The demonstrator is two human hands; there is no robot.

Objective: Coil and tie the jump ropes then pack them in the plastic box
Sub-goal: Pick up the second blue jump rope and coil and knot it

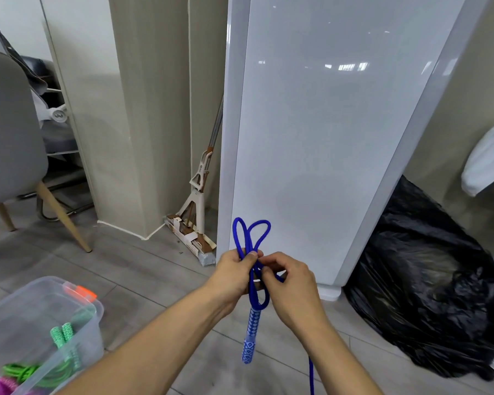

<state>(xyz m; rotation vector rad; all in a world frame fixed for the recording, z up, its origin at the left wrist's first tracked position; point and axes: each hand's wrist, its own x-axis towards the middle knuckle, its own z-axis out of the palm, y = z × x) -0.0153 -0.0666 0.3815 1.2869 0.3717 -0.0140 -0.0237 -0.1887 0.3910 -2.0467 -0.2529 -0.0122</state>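
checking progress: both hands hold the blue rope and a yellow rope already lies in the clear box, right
Not yellow: the head view shows a green rope in the clear box. The left hand and right hand do hold the blue rope.

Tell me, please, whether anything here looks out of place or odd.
Nothing looks spilled or damaged. The blue rope is partly coiled: its handle dangles, and a loose strand trails out of view below.
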